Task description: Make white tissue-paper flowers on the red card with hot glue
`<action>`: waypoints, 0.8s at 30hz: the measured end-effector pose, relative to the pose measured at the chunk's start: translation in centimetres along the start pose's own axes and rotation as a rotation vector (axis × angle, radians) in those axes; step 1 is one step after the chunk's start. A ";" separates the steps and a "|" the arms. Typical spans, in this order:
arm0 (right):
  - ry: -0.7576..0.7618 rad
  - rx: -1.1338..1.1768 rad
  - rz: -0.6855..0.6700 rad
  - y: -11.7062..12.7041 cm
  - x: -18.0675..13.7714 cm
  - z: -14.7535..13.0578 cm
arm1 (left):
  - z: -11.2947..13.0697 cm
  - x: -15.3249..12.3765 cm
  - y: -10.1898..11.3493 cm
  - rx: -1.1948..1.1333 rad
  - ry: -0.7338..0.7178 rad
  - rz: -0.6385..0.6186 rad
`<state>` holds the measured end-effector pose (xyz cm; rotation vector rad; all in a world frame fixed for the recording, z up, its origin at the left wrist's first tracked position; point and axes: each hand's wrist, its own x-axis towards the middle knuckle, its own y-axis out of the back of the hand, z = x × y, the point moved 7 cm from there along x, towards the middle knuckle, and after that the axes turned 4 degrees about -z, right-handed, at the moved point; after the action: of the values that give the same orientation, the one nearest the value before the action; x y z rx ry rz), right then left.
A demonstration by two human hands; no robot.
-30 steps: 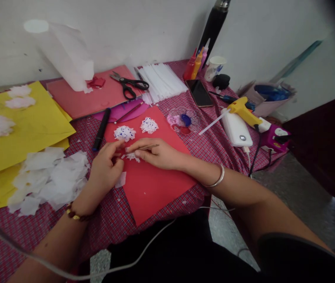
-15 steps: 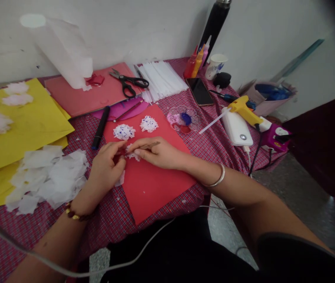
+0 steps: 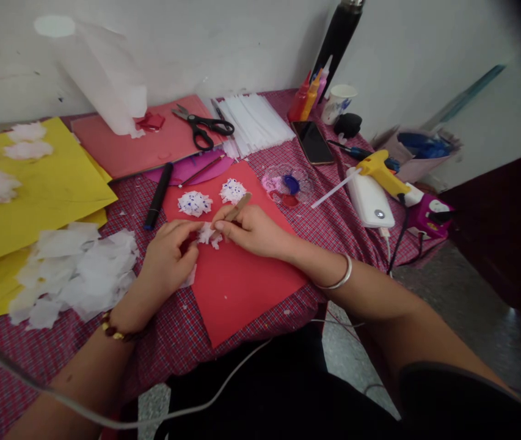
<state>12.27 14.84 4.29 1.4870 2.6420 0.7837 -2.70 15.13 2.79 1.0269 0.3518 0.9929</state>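
Observation:
My right hand (image 3: 251, 231) grips a thin brown wooden stick (image 3: 237, 208) between thumb and fingers, its lower end at a small ruffled white paper flower (image 3: 209, 235). The flower lies on a red sheet (image 3: 242, 287). On its left side, my left hand (image 3: 171, 252) has its index finger and thumb curved against the flower's edge, holding it; the other fingers are partly hidden. Two fuller white paper flowers with blue specks, one on the left (image 3: 195, 203) and one on the right (image 3: 233, 191), sit just above on the same sheet. A white paper scrap (image 3: 190, 278) shows beside my left palm.
White paper squares (image 3: 86, 269) are piled at left, near yellow sheets (image 3: 68, 177) bearing pinkish flowers. Behind are a black marker (image 3: 158, 195), scissors (image 3: 200, 127) and a paint palette (image 3: 303, 183). A phone (image 3: 311, 142), glue gun (image 3: 382, 171) and white power bank (image 3: 370, 198) lie right.
My right hand has lifted slightly and turned, and the stick has swung more upright. More of the small white flower shows between my hands. My left hand stays almost in place.

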 end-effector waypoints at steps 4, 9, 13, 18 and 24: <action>-0.012 0.078 -0.011 -0.1 0.0 0.1 | 0.0 0.0 0.0 0.015 -0.011 0.005; -0.043 0.036 -0.020 -0.1 -0.1 0.2 | 0.0 0.1 -0.1 0.020 -0.029 -0.006; -0.037 0.060 -0.027 -0.2 -0.1 0.2 | 0.1 0.1 -0.1 0.010 -0.054 0.002; -0.008 0.022 -0.026 -0.1 -0.1 -0.2 | 0.2 0.1 0.0 0.014 -0.049 -0.006; -0.022 -0.031 -0.008 0.0 -0.2 -0.2 | 0.2 0.0 -0.1 0.041 -0.058 -0.031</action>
<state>12.30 14.57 4.42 1.4678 2.6065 0.7989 -2.49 15.05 2.79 1.0818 0.3405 0.9297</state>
